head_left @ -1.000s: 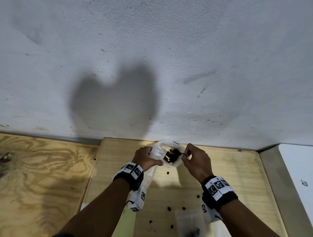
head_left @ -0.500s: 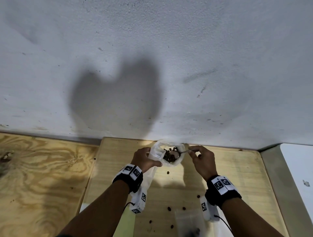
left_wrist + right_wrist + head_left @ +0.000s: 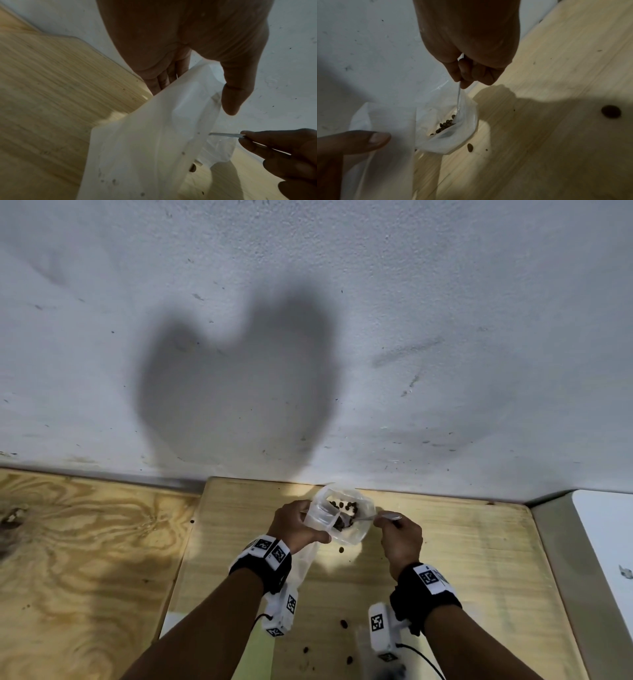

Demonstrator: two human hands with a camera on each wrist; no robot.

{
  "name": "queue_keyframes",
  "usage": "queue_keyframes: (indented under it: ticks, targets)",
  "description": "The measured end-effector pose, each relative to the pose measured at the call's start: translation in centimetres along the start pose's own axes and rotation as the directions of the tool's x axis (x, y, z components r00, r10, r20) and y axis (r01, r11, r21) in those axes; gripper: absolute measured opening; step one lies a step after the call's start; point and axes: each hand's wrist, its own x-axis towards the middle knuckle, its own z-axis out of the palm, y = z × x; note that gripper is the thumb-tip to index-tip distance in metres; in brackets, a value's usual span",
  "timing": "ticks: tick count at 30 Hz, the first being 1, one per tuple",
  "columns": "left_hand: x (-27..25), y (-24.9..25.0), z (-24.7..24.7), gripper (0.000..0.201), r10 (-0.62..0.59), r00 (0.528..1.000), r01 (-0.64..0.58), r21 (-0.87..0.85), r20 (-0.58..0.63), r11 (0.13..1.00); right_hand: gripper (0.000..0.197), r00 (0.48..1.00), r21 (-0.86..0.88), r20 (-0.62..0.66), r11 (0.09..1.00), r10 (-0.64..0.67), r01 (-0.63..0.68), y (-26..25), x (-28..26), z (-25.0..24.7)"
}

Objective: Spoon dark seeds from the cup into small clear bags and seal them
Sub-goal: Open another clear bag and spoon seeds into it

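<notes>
the wooden tabletop carries stray seeds toward its near edge, while the work is held up close to its far edge by the wall. the left hand pinches the clear bag at its rim, thumb and fingers curled, likely to keep the mouth open. the right hand pinches the spoon with curled fingers, its bowl tipped inside so the seeds in the bag drop in.

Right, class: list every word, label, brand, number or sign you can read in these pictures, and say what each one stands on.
No readable words, brands or numbers in any view.
Black-and-white square code markers on the left wrist band: patterns, not text.
The same markers on the right wrist band: patterns, not text.
Small clear plastic bag: no print visible.
Thin clear plastic spoon: no print visible.
</notes>
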Motion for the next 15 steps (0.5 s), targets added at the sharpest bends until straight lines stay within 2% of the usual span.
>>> queue_keyframes:
  ticks: [4, 10, 15]
  targets:
    - [0.0, -0.2, -0.5, 0.068, 0.021, 1.000, -0.022, 0.026, 0.016, 0.999, 0.019, 0.999, 0.026, -0.048, 1.000, 0.009, -0.007, -0.4, -0.4, 0.7]
    - [0.2, -0.8, -1.4, 0.073, 0.027, 1.000, -0.026, 0.048, -0.003, 0.999, 0.014, 0.987, 0.020, -0.143, 0.997, -0.067, 0.070, 0.0, -0.9, 0.3]
    - [0.1, -0.4, -1.2, 0.075, 0.060, 0.997, -0.064, 0.073, 0.054, 0.995, 0.013, 0.993, 0.022, -0.104, 0.998, -0.062, 0.065, 0.7, -1.0, 0.6]
